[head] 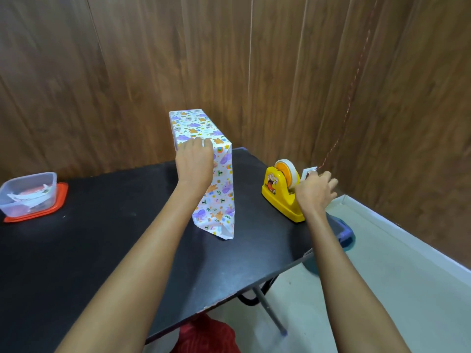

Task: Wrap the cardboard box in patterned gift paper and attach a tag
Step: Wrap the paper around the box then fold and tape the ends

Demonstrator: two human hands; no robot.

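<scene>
Wrapped box [193,124] upright mid-counter [114,238], lower paper flap [219,220] loose. Left grip [195,161] clamps box top edge. Right grip [316,191] curled at tape dispenser [280,197], hold unclear. Risk: one-handed tug drags dispenser, fold springs open.

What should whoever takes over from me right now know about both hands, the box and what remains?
Left hand: grips the top near edge of the wrapped box, which stands on the black table.
Right hand: at the yellow tape dispenser, pinching a small white piece; I cannot tell whether it is tape or tag.
Done: patterned paper covers the top and the visible sides.
Left: the near end flap looks loose at its bottom and probably needs taping. No tag shows on the box.
</scene>
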